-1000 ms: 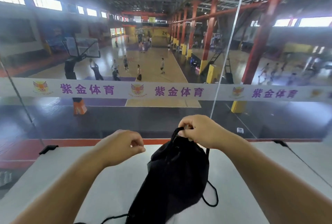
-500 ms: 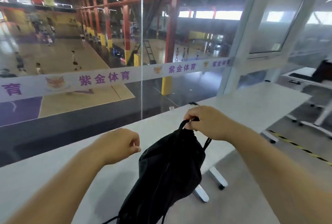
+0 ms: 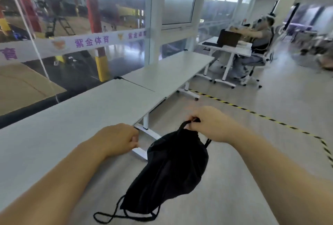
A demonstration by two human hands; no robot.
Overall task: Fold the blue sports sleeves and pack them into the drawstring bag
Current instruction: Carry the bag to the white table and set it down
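Drawstring bag (image 3: 173, 167) hanging, right grip (image 3: 212, 125) pinching its cord; left grip (image 3: 117, 140) curled, empty

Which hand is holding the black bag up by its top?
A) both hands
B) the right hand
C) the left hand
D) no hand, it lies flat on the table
B: the right hand pinches the cinched top of the black drawstring bag, while the left hand is curled beside it, off the bag.
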